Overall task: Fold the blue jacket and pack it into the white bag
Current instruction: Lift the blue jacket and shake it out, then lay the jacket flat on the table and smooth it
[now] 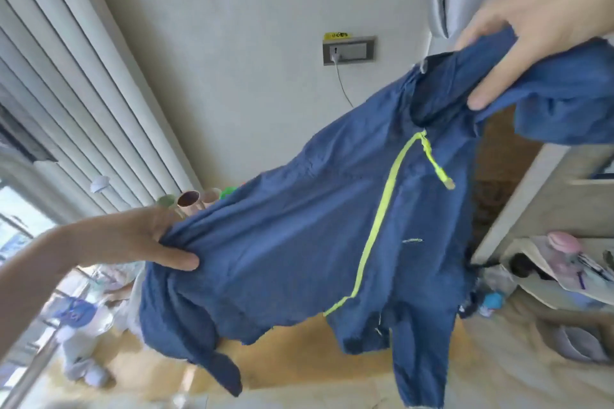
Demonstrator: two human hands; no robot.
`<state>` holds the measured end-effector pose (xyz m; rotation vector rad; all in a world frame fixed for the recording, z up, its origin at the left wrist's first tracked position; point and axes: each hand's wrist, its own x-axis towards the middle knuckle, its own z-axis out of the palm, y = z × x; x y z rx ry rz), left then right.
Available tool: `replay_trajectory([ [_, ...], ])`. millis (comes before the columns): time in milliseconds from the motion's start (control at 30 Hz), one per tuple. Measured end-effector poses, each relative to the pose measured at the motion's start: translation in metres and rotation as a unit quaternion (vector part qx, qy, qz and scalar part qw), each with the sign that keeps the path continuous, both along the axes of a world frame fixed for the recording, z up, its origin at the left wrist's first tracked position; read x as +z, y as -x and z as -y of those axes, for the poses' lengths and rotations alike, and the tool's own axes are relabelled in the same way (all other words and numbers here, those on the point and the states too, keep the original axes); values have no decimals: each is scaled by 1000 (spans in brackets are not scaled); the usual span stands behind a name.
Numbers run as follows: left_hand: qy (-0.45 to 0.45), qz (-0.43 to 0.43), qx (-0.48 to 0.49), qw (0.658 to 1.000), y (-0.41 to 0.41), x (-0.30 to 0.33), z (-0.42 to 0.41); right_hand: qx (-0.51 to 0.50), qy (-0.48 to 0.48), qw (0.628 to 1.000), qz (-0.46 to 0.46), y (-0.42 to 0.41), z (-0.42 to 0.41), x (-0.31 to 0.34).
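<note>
Hands hold the blue jacket (299, 242) up in the air, stretched between them: the left hand (139, 239) pinches bunched fabric at one shoulder, thumb on top, and the right hand (531, 26) clamps the cloth near the collar, higher up. Its lime-green zipper (382, 219) runs down the front, and both sleeves dangle above the wooden floor (299, 365).

Jacket (332, 229) hangs between left hand (143, 236) and right hand (531, 30).
</note>
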<state>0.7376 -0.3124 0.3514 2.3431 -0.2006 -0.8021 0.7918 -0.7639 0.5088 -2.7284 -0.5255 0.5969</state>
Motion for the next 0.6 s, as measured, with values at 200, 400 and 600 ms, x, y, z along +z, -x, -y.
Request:
replay_trajectory([
  [200, 18, 63, 177, 982, -96, -49, -24, -36, 7, 990, 135, -168, -32, -46],
  [400, -91, 144, 268, 948, -168, -168, -46, -152, 64, 966, 201, -279, -75, -192],
  [600, -182, 145, 284, 930, -222, -251, -81, -160, 75, 953, 246, -310, -111, -283],
])
